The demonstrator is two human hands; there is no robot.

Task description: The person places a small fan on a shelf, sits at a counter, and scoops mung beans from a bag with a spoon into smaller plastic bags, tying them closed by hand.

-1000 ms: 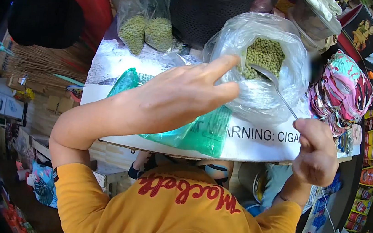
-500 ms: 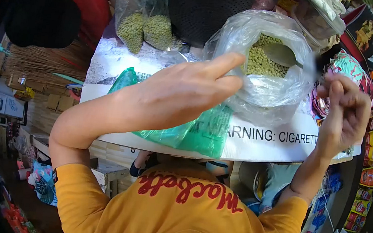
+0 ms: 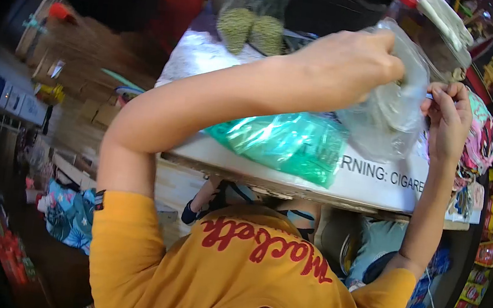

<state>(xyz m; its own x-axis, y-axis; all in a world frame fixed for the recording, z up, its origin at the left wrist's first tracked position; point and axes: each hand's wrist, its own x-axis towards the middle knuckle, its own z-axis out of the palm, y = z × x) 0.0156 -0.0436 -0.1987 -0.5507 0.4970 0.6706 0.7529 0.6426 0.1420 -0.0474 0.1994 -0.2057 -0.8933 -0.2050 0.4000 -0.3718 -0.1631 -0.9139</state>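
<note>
A clear plastic bag (image 3: pixel 393 119) stands on the table, its mouth partly covered by my left hand (image 3: pixel 354 63). That hand is closed, its fingers curled and their tips hidden, so what they hold cannot be made out. Beside the bag's right rim, my right hand (image 3: pixel 450 113) pinches with thumb and fingers at a small pale edge too slight to name. The green pulses and spoon inside the bag are hidden now. Under my left forearm lies a green plastic bag (image 3: pixel 296 147).
Two clear bags of green pulses (image 3: pixel 235 30) stand at the back left. A white printed sheet (image 3: pixel 377 184) covers the tabletop. Behind on the right is a clear container (image 3: pixel 443 52), and hanging sachets (image 3: pixel 486 254) line the right side.
My left hand has moved right, over the bag's mouth, and its fingers have curled in. The bag looks tilted and its contents no longer show. The whole view has shifted.
</note>
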